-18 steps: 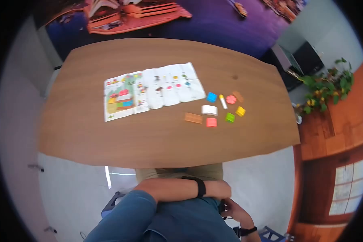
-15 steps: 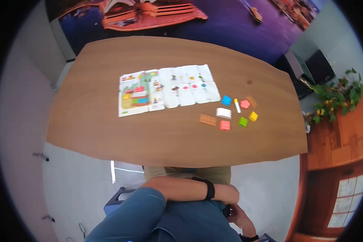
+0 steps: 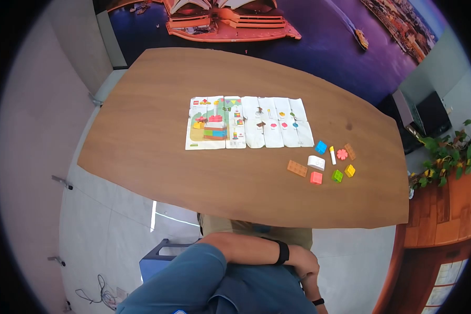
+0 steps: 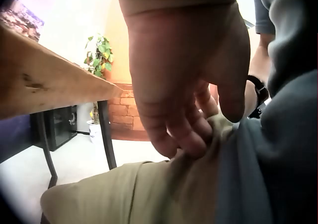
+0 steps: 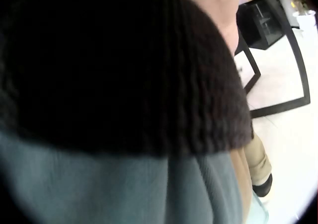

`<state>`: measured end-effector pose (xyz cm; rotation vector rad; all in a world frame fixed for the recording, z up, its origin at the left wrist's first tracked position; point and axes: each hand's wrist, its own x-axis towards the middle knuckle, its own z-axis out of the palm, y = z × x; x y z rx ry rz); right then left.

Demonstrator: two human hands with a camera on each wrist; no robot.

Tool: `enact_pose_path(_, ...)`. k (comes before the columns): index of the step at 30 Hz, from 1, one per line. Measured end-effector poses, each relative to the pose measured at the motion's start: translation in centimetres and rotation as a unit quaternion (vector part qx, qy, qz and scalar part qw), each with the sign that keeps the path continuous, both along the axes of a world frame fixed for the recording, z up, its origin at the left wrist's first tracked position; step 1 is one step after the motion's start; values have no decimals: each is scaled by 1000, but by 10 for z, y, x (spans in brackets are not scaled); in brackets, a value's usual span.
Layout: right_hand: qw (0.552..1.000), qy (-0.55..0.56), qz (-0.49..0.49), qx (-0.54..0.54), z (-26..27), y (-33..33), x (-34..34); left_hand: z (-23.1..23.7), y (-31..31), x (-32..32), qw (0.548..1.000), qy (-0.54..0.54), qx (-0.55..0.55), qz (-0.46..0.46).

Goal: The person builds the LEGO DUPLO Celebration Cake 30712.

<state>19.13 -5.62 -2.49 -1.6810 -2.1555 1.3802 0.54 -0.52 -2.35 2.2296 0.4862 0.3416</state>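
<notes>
Nothing's joined, all looks left to do: my left hand hangs at the trousers, fingers loosely curled and empty, I can't tell my hidden right hand's grip, and the separate blocks lie beyond those fingers, on the desk.

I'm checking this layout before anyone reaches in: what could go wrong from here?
The yellow-tipped white stick lies close beside the pink flower piece, so a reach for one might nudge the other.
The brown plate and the smaller brown piece are near the table in colour and could be overlooked.
The printed sheet is creased by folds, so it might shift or lift if brushed.
</notes>
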Motion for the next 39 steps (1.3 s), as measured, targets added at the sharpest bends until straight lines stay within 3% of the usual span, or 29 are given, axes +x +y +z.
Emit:
enact_pose_path(5,988,-74,95,-101,32,56,3,80,23,-63,988,141,7,66)
enact_pose_path(6,976,-77,159,-125,47,70,5,96,31,-70,979,185,16,87)
enact_pose_path(7,961,-80,219,-148,65,86,6,113,39,-84,982,153,22,108)
enact_pose_path(8,963,-95,199,-156,87,104,1,129,44,-103,984,119,28,128)
enact_pose_path(9,975,-49,189,-102,102,119,-1,142,49,-121,982,82,20,169)
enact_pose_path(10,982,20,133,-130,119,140,-2,157,53,-141,977,47,9,209)
enact_pose_path(12,994,37,98,8,171,171,-25,220,53,-189,955,38,7,293)
enact_pose_path(14,993,71,56,81,202,209,-46,242,63,-226,918,3,110,381)
enact_pose_path(16,981,120,25,150,216,252,-68,239,87,-265,845,-21,203,494)
enact_pose_path(18,959,152,14,237,210,305,-88,224,118,-309,750,29,334,570)
enact_pose_path(20,949,171,7,264,209,343,-113,216,134,-341,697,69,329,634)
enact_pose_path(21,938,96,-5,332,214,356,-127,206,143,-358,695,78,328,635)
enact_pose_path(22,918,20,-13,396,216,367,-138,194,151,-374,665,115,300,675)
enact_pose_path(23,921,28,-6,390,208,380,-146,187,151,-384,629,153,270,712)
enact_pose_path(25,900,-28,-6,436,186,411,-150,176,151,-397,610,201,208,737)
enact_pose_path(29,909,-71,15,411,168,435,-153,171,153,-406,577,257,78,771)
enact_pose_path(39,927,-41,-4,373,184,443,-166,158,170,-409,562,213,71,796)
